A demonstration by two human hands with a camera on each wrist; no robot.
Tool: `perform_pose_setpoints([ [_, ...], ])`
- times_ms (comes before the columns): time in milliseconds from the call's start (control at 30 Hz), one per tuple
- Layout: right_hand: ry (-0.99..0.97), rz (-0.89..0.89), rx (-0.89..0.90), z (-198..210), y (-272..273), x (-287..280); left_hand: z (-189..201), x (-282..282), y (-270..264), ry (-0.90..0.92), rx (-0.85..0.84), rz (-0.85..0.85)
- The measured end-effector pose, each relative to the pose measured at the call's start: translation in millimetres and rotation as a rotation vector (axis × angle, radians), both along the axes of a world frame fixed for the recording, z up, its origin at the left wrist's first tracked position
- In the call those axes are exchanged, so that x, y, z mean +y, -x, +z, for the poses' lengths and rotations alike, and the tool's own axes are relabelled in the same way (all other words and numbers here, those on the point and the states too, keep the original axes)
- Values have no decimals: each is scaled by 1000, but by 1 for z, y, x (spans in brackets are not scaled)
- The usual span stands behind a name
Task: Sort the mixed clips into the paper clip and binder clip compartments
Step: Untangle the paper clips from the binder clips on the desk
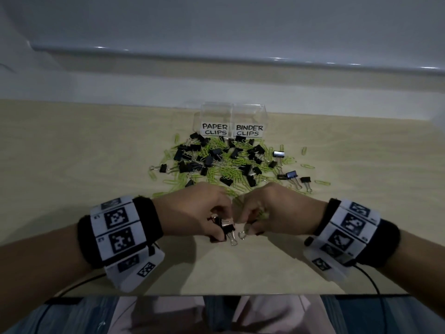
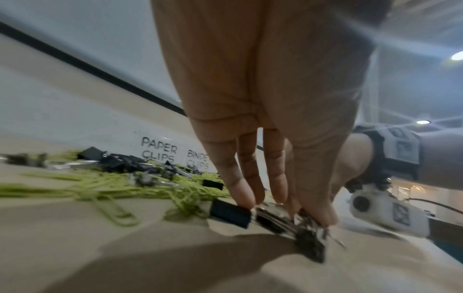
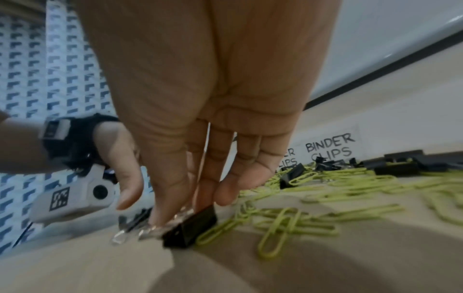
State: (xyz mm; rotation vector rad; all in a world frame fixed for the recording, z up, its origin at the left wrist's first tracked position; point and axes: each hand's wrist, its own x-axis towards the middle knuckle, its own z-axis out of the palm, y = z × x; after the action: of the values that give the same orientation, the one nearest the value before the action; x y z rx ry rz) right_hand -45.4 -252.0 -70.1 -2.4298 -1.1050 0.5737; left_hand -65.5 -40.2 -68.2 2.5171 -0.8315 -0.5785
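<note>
Binder clips (image 1: pixel 226 227) are being gripped by both hands, left (image 1: pixel 192 208) and right (image 1: pixel 277 208), low over the bench (image 1: pixel 72 165), probably gathered for their labelled compartment (image 1: pixel 249 121).

clear plastic box (image 1: pixel 233 116), matt wood-look table (image 1: pixel 72 153).

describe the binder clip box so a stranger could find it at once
At the far edge of the table, behind the clip pile, stand two clear boxes side by side. The binder clip box is the right one, marked BINDER CLIPS; its left neighbour reads PAPER CLIPS.
</note>
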Motion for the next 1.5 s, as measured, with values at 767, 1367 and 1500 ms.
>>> perform_pose_setpoints([
  [767, 182, -191, -218, -4, -44, 34, -4, -5, -59, -197, -169, 122],
  [1367, -195, -525, 50, 42, -104, 13, 34, 14, -120, 229, -101, 417],
  [1500, -229, -576, -86, 64, -148, 38, 51, 12, -167, 282, -249, 624],
])
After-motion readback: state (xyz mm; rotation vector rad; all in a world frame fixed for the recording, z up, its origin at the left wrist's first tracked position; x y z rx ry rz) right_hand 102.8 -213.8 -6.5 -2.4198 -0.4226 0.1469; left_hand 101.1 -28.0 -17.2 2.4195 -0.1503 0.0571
